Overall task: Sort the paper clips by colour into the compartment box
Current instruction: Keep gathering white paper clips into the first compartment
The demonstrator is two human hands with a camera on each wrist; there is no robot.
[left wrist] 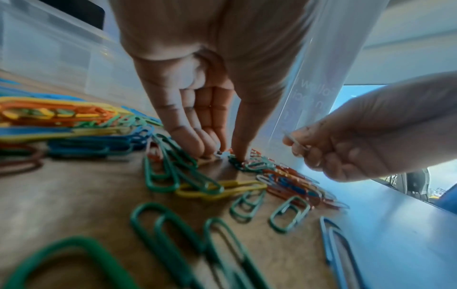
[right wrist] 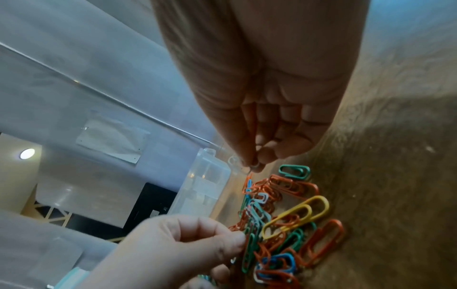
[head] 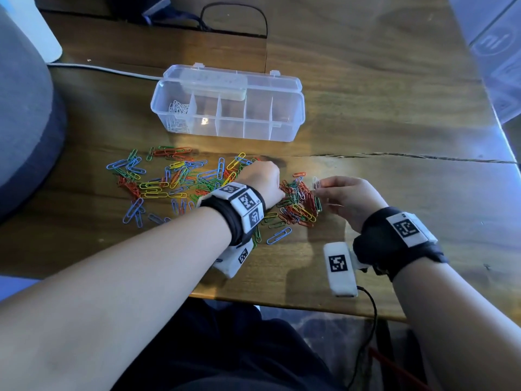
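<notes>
A clear compartment box [head: 284, 131] stands open at the back of the wooden table, with white clips [head: 178, 108] in its leftmost compartment. Loose coloured paper clips [head: 174, 179] lie scattered in front of it, with a denser heap [head: 298, 201] between my hands. My left hand [head: 266, 179] reaches down into that heap. Its fingertips and thumb [left wrist: 227, 154] pinch a pale clip among green ones. My right hand [head: 321, 184] hovers just right of the heap and pinches a few white clips [head: 316, 182] between thumb and forefinger [right wrist: 252, 166].
A grey padded seat [head: 25, 122] fills the left side. A white cable [head: 98, 68] and a black cable [head: 234, 12] run behind the box. A crack [head: 394, 158] crosses the tabletop on the right. The table's near edge [head: 282, 303] is close to my forearms.
</notes>
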